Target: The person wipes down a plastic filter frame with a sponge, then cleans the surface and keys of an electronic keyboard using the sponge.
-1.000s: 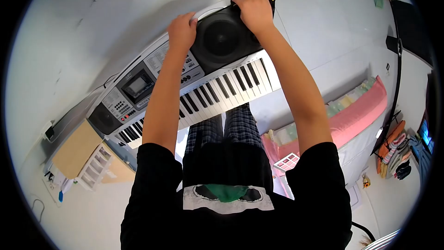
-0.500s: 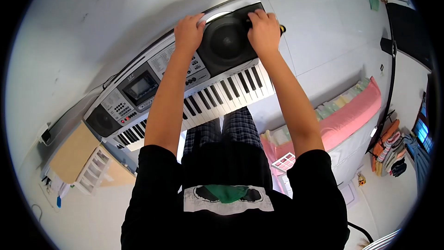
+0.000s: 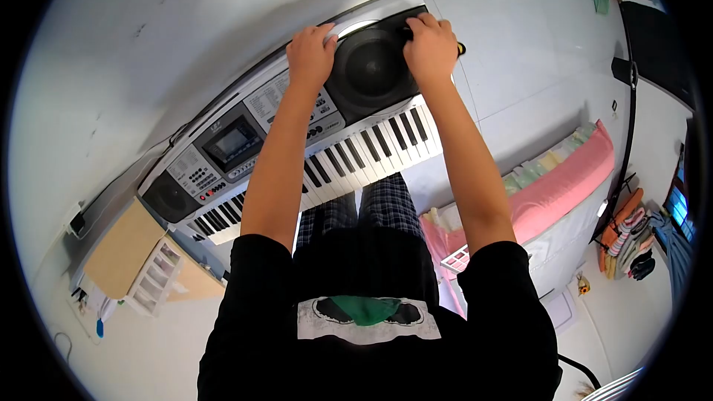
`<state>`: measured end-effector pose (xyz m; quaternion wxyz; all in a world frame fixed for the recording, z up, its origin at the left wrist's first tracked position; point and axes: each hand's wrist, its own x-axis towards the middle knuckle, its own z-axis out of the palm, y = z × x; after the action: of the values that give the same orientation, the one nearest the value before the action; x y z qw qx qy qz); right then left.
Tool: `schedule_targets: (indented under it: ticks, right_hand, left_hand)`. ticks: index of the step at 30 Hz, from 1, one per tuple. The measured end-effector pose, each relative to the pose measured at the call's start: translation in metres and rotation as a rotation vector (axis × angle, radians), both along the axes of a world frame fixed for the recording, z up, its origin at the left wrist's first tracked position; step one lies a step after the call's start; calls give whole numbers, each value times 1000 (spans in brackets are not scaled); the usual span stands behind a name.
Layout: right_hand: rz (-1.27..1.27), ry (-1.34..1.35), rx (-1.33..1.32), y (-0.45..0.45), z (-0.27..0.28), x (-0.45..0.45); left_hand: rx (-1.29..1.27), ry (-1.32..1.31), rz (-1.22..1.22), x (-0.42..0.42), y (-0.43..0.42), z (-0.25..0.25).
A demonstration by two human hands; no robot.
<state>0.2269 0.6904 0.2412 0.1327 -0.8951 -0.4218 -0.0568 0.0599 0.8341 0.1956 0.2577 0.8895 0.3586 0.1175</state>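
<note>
An electronic keyboard (image 3: 356,156) with black and white keys stands slanted along the wall in front of me. My left hand (image 3: 312,58) is closed over its back edge, left of the large round black speaker (image 3: 373,67). On the speaker's right side, my right hand (image 3: 431,50) has its fingers curled inward around something dark. A small yellow-and-black end (image 3: 461,49) pokes out beyond that hand; most of this object is hidden. The keyboard's display (image 3: 236,139) and button panels lie to the left of my left forearm.
A wooden cabinet (image 3: 122,249) with a white rack (image 3: 154,275) stands at the left. A cable (image 3: 122,191) runs along the wall to a plug. To the right are a pink cushioned edge (image 3: 564,193), a white grid panel (image 3: 455,260) and hanging clothes (image 3: 627,245).
The whole view has shifted slightly, so the keyboard and both hands appear a little farther right. Both hands keep about the same places on the keyboard.
</note>
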Motion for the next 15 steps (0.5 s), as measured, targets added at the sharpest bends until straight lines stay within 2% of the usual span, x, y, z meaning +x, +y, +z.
schedule_targets:
  ticks: [4,8,10,15]
  right_hand:
    - [-52,30,-33,-8,4,-4]
    - [-110,68,-76,-53,6,-5]
    - [-259,227,-158,-72,14,-8]
    - [-326,285,-106,-115,16,-30]
  left_hand:
    - [-8,26,15,1,-1,3]
    - [-39,20,11,2,1,1]
    - [-39,1,7,1,2,-1]
    - [-23,35,-2,1,1,2]
